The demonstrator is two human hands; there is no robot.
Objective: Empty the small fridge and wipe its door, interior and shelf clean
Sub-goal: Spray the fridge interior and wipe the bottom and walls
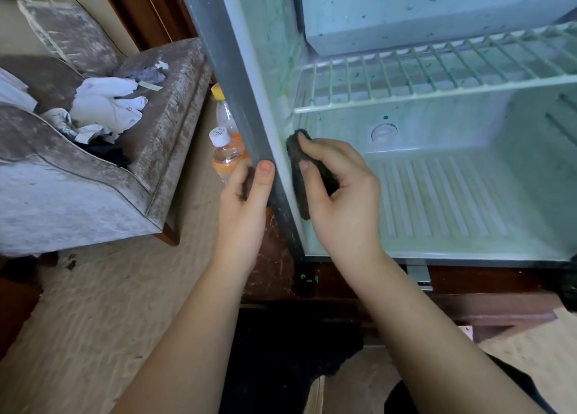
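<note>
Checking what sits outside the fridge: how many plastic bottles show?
2: a yellow-capped clear plastic bottle and a white-capped one nearer, both left of the fridge; more may be hidden.

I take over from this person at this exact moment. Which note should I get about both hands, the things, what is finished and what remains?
Left hand grips the fridge's left front edge, thumb on its face.
Right hand holds a dark pad against the inner left wall, just below the wire shelf.
The white-capped bottle and yellow-capped bottle stand on the floor left of the fridge.
Done: the interior in view holds no food or drinks; the shelf sits in place.
Left: green specks show on the shelf, walls and freezer box. The door is out of view, so check it.
</note>
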